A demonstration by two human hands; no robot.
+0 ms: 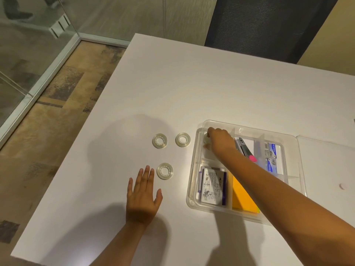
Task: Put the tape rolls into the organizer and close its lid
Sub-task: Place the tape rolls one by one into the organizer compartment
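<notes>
Three clear tape rolls lie flat on the white table: one at the far left [159, 140], one beside it [182, 139], one nearer me [164, 171]. A clear plastic organizer [194, 166] stands to their right, its lid [326, 162] folded open flat on the right side. My right hand [221, 141] reaches into the organizer's far-left compartment, fingers closed on a fourth tape roll [207, 138], mostly hidden under the fingers. My left hand [143, 196] rests flat on the table with fingers spread, just left of the nearest roll, holding nothing.
Other compartments hold a white-and-purple packet [212, 186], orange sticky notes [243, 198], a stapler with a pink end [246, 149] and blue-white staple boxes [271, 157]. A dark mesh chair [265, 25] stands beyond the far table edge. The table's left edge drops to carpet.
</notes>
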